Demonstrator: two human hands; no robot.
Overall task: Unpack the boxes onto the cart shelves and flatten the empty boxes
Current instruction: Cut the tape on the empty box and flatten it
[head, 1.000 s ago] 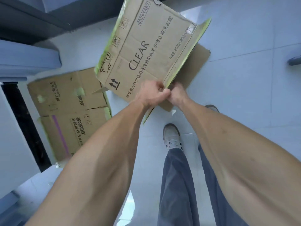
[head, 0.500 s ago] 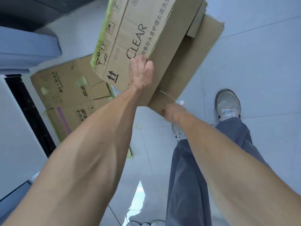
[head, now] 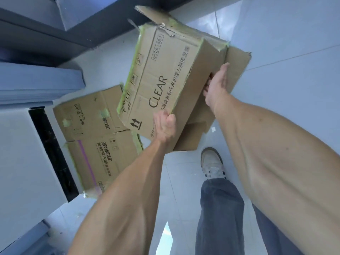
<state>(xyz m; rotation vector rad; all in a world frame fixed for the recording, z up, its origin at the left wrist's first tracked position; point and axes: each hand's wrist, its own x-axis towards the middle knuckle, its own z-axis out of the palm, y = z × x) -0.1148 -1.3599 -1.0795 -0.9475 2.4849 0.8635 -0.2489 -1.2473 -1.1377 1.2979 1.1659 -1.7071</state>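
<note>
A pale tiled floor spreads below the fingers, with a grey-white sneaker and blue-grey trouser leg nearer the camera.

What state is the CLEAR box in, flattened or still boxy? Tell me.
Still boxy, partly collapsed: the CLEAR box shows two faces meeting at an angled edge, flaps loose, held off the floor by the left hand and right hand.

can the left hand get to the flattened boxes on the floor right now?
Probably not yet: the left hand grips the CLEAR box, held above the flattened boxes and partly covering them.

Head view, steeply downward, close
</note>
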